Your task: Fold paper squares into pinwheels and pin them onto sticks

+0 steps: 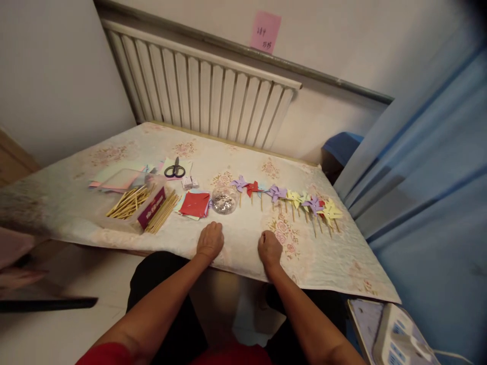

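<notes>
Resting left hand point(211, 240), right hand point(270, 248) on tablecloth point(240, 248), fingers curled. Ten o'clock from left: box point(127, 226), unreadable maroon label point(151, 208). From right: pinwheels point(277, 193), one o'clock; pink note point(266, 30), twelve, blurred handwriting.

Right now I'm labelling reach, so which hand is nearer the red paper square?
Left. The left hand is on the tablecloth, on the person's side of the red paper square and slightly right; the right hand is much farther right.
</notes>
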Available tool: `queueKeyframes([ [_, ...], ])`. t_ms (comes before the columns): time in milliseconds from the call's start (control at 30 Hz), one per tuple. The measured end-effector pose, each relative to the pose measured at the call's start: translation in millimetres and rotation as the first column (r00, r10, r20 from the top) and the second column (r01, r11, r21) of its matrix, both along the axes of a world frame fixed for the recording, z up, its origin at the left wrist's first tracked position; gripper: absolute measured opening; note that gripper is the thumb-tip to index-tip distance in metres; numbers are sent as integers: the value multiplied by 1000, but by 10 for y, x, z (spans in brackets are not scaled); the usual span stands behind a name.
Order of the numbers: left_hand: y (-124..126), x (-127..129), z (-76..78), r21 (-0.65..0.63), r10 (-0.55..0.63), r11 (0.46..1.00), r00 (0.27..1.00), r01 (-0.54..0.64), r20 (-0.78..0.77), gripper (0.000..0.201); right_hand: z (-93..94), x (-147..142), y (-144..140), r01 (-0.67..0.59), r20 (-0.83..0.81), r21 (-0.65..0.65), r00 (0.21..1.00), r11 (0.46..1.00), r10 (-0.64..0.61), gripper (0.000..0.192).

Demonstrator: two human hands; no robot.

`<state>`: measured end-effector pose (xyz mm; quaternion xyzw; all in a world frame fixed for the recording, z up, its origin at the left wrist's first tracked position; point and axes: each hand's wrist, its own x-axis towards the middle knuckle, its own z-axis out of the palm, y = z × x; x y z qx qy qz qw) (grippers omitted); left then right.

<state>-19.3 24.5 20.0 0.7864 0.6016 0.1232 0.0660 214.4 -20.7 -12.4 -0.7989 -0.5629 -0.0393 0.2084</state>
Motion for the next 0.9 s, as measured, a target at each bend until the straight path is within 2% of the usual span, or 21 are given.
queueKeyframes([
  [167, 26, 8, -33, 15, -37, 999, 999, 37, 6, 25, -33, 13, -7, -1, 27, 11, 1000, 1000, 1, 17],
  [433, 145, 8, -38, -84, -54, 995, 998, 57, 42, 29, -19, 15, -41, 27, -13, 15, 1000, 1000, -26, 23],
  [600, 228, 59, -32, -155, -163, 971, 979, 181, 121, 30, 44, 44, -37, 36, -120, 51, 992, 998, -30, 26],
  [700, 276, 119, 3, -147, -274, 942, 944, 302, 185, 29, 215, -35, 63, 92, -263, 135, 963, 987, -54, 24],
  [767, 299, 142, 33, -154, -303, 927, 926, 340, 225, 30, 396, -205, 187, 92, -331, 240, 944, 966, -8, 23],
  [900, 337, 132, 72, -219, -229, 918, 892, 332, 390, 27, 780, -845, 512, -204, -306, 389, 891, 898, 335, 20],
])
